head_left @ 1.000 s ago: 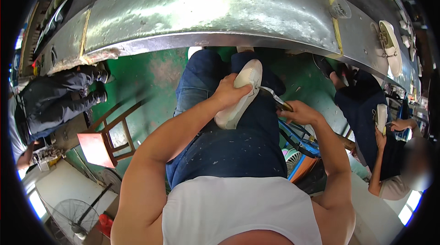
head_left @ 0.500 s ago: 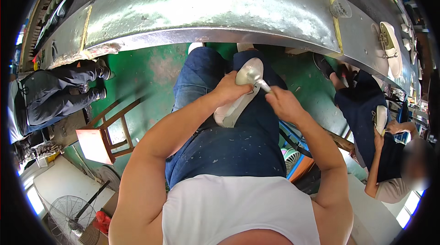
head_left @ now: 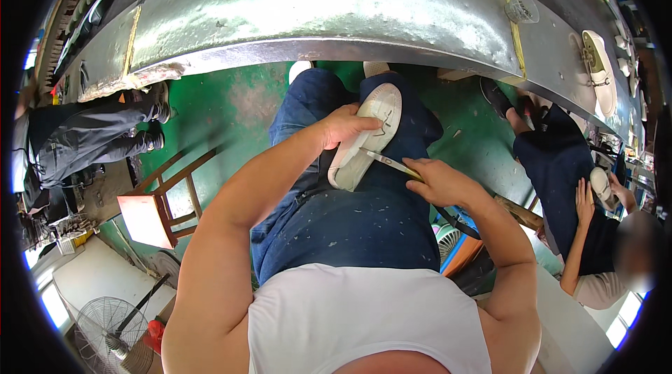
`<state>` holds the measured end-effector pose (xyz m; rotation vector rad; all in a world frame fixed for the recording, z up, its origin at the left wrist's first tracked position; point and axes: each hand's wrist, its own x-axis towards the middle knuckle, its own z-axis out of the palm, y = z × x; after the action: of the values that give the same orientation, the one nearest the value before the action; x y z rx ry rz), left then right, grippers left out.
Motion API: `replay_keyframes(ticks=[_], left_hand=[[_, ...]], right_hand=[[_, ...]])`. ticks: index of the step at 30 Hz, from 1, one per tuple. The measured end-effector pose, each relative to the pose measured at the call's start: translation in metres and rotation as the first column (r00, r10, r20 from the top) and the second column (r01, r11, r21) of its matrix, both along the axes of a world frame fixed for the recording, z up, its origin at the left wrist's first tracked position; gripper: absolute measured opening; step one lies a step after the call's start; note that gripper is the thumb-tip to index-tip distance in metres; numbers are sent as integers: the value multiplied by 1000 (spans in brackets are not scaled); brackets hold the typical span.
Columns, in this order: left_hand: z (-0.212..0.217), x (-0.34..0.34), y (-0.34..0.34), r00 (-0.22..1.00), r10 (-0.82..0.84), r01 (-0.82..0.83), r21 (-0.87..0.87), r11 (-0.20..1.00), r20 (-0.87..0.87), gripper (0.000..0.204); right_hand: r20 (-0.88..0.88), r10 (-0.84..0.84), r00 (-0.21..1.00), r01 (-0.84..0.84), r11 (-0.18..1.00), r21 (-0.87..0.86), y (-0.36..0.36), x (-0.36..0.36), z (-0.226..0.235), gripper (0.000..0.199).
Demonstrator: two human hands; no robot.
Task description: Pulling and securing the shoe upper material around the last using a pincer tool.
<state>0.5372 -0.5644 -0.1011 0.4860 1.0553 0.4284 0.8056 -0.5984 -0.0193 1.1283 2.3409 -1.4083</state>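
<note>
Head view: pale white shoe (head_left: 367, 135), sole up, on lap.

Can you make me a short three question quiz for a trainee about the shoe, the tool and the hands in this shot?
1. True or false: the left hand grips the white shoe, sole up, on the person's knee.
2. What does the right hand hold? A) a slim metal tool B) a cloth C) a bottle
3. Where does the tool's tip meet the shoe?

Key
1. True.
2. A.
3. At the sole's edge, near the heel end closest to the person.
</note>
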Motion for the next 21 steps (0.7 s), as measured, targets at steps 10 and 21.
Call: replay_keyframes(ticks=[10, 21], left_hand=[[-7, -3, -8, 996, -38, 50, 152, 987, -80, 56], [6, 0, -63, 997, 17, 8, 333, 943, -73, 102]], right_hand=[[-81, 31, 996, -12, 975, 222, -7, -9, -30, 31], [95, -40, 995, 27, 990, 135, -41, 12, -19, 27]])
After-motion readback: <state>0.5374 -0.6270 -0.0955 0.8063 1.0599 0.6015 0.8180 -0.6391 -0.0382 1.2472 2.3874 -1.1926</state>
